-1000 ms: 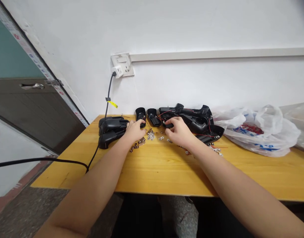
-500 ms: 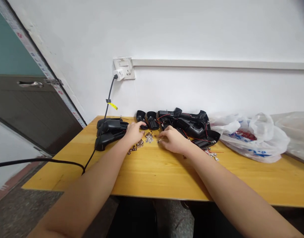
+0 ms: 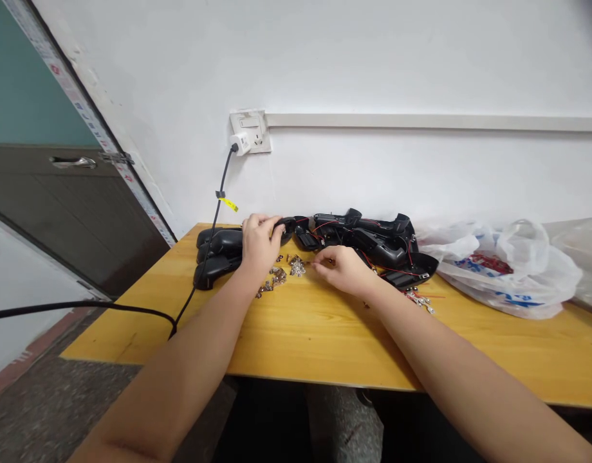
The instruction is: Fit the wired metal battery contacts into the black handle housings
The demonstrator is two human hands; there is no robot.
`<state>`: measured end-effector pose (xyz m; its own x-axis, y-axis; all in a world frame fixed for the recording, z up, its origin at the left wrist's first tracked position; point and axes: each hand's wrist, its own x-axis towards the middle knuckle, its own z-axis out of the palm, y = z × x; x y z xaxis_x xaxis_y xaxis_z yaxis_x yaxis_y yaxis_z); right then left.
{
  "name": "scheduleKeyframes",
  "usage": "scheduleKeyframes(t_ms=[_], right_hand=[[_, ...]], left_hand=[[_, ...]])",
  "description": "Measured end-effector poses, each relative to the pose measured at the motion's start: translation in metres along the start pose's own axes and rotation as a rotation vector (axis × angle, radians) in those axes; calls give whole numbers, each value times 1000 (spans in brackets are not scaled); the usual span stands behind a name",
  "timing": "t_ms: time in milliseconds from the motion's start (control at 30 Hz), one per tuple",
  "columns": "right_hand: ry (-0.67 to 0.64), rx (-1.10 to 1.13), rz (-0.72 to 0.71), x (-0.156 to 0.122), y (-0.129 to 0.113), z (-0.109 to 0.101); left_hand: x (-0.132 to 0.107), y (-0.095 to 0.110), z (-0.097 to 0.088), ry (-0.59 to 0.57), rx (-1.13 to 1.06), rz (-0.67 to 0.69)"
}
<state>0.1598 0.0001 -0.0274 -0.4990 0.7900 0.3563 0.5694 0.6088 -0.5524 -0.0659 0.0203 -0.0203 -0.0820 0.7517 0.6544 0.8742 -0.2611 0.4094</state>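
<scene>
My left hand [image 3: 260,243] grips a black plastic shell [image 3: 288,227] by its near end, thumb and fingers closed around it. My right hand [image 3: 343,270] hovers low over the table with thumb and index finger pinched together. Whatever lies between those fingertips is too small to make out. Between the hands lies a little pile of silvery metal parts [image 3: 296,265], and brownish metal parts [image 3: 278,277] are scattered nearer me. Another black shell [image 3: 305,238] with a red wire stands just right of the gripped one.
Several black housings [image 3: 220,243] lie left, beneath a black power cable [image 3: 210,247]. More black housings with red wires [image 3: 380,247] are heaped right, beside metal tabs [image 3: 420,299]. A white plastic bag [image 3: 513,283] sits farther right on the wooden table [image 3: 320,341].
My left hand has closed on the black shell and tilted it, drawing it left of its neighbour. My right hand stays by the metal pile, fingertips pinched. The view has shifted slightly.
</scene>
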Motion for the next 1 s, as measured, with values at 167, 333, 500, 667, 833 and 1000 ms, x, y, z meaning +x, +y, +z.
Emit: scheduleKeyframes(t_ms=[167,333,500,667,833,1000], right_hand=[[141,131,76,1,1,-7],[451,295,67,4,0,-13],[650,362,49,2,-9,-22],[544,263,21,-1,-12,-22],[330,148,-100,-1,-6,-19],[284,121,-125,0,5,-18]], left_hand=[[-4,11,-6,233,-433,-26],[-10,23,-3,215,-898,-217],[-18,34,1,-203,-1055,-431],[-29,41,9,-533,-1039,-516],[-31,39,12,-624,-1087,-530],[-30,40,11,-644,-1078,-506]])
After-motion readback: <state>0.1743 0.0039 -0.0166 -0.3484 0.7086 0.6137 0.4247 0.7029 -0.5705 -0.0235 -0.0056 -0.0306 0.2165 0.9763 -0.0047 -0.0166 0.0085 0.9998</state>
